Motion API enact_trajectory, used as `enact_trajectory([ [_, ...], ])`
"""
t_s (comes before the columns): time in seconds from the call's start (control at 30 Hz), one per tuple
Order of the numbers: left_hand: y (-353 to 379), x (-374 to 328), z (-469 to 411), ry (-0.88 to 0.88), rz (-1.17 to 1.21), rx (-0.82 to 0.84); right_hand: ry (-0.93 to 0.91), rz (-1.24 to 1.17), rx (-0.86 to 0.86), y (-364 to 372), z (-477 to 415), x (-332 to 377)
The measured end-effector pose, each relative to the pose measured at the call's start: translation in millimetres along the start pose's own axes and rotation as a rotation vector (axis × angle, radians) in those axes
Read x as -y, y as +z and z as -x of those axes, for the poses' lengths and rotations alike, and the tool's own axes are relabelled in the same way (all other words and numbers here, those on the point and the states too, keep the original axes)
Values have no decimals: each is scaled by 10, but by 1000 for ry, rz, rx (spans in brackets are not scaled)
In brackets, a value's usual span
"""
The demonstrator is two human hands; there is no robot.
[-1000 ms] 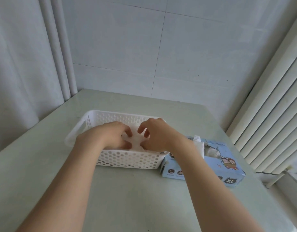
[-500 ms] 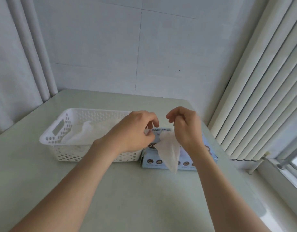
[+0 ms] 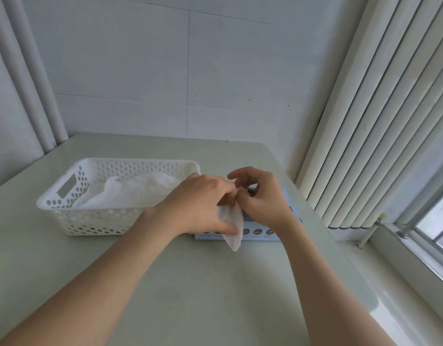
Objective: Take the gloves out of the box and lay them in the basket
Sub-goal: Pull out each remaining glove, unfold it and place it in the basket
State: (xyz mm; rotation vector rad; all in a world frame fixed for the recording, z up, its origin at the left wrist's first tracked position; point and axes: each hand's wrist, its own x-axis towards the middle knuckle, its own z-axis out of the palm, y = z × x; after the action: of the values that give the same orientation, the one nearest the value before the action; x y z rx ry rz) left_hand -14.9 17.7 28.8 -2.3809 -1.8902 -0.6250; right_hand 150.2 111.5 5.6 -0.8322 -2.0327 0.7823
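We look down at two bare hands meeting over a pale surface [image 3: 203,283]. The fingers of the right hand [image 3: 261,201] are curled in, with thumb and fingertips pressed together on the top edge of a thin white glove [image 3: 231,224]; the forefinger arches loosely above the pinch. The fingers of the left hand [image 3: 198,203] are bent too and close on the same top edge from the other side, while its thumb stretches out low beside the glove. Between the hands the glove hangs down in a soft, wrinkled flap, its lower tip dangling in front of the box.

The box [image 3: 259,232] is light blue cardboard with a row of small round symbols along its near side. It lies flat under the right hand, which hides most of its top, so we cannot tell what is left inside.

Just to the left of the box stands a white plastic basket [image 3: 73,221] with perforated walls and a handle slot in its left end. Inside it lies a loose heap of white gloves [image 3: 130,193], spread across the bottom.

Behind the surface is a white tiled wall [image 3: 140,71], and cream vertical slats [image 3: 365,121] run down the right side by a window [image 3: 435,221].
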Motion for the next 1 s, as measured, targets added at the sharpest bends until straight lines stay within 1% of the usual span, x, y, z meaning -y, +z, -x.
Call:
enact_trajectory([
  [0.1,26,38,-27,-59,152,-29,-24,23,-57,8,5,9],
  [0.2,40,80,-45,-108,296,-68,-41,34,-149,35,2,-3],
  [0.27,33,68,-59,-153,340,-94,-35,27,-211,41,7,-3],
  [0.33,5,44,-67,-197,370,-113,-17,-29,-260,41,16,19],
  [0.47,-71,-29,-29,-205,552,-12,4,-127,-334,39,18,79],
  [0.5,-76,-38,-24,-197,580,1,3,-151,-342,50,15,90],
  [0.57,-57,-31,-35,-189,574,-25,5,-220,-341,75,18,116],
  [0.67,-21,10,-78,-214,555,-140,22,-369,-308,80,18,134],
  [0.73,-16,58,-101,-242,569,-208,10,-428,-251,66,15,134],
  [0.8,-23,106,-116,-273,588,-275,-15,-369,-163,61,27,123],
  [0.9,-13,172,-144,-304,609,-352,-44,-135,-37,143,36,71],
  [0.97,-23,180,-152,-327,659,-375,-51,36,-11,216,25,40],
  [1.0,-35,180,-154,-338,680,-383,-47,77,-15,236,18,37],
])
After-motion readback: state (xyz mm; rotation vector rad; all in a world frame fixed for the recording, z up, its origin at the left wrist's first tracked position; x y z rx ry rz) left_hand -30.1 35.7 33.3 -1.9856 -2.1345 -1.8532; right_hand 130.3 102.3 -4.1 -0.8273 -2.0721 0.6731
